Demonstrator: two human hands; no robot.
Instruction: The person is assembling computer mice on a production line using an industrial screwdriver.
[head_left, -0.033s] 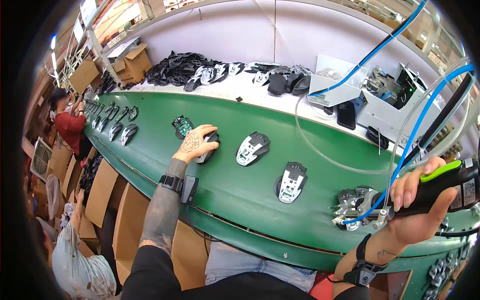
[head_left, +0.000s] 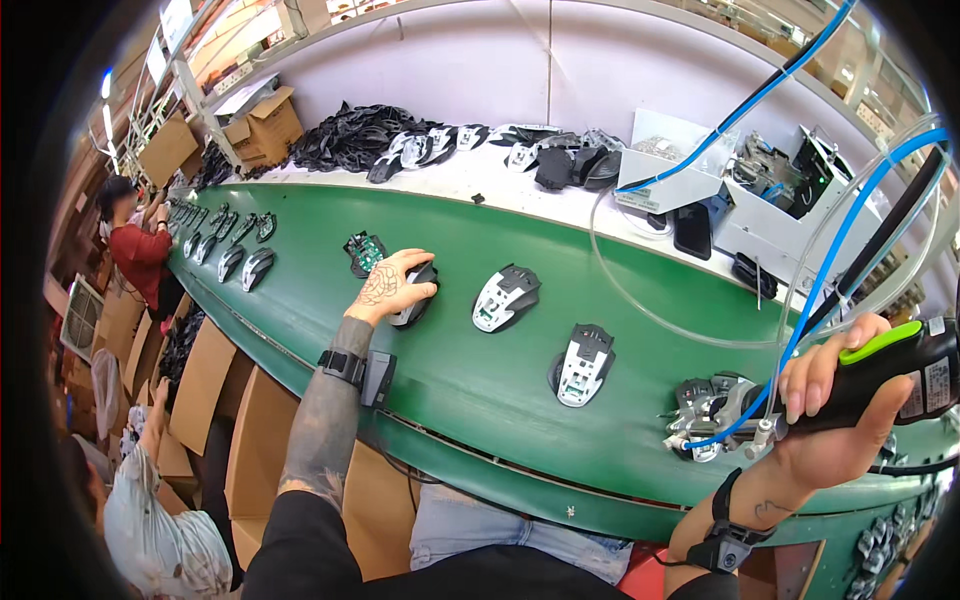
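My left hand [head_left: 393,284] is closed round a black and silver computer mouse [head_left: 411,312] on the green work surface, covering much of it. Just beyond that hand lies an open mouse half with a green circuit board [head_left: 365,254]. In my right hand [head_left: 820,430] is a black electric screwdriver [head_left: 880,378] with a lime-green lever, held on its side. Its metal nose sits at a mouse shell [head_left: 707,388] on the right and partly hides it. Between my hands rest two partly assembled mice, a silver-and-black one [head_left: 505,297] and another [head_left: 582,364] nearer me.
Blue air hoses [head_left: 815,290] and a clear tube hang over the right side. A white shelf [head_left: 440,185] behind holds black shells, a phone [head_left: 692,230] and a screw feeder [head_left: 790,190]. More mice [head_left: 258,268] line the far left. Co-workers [head_left: 140,250] and cartons [head_left: 265,440] are left.
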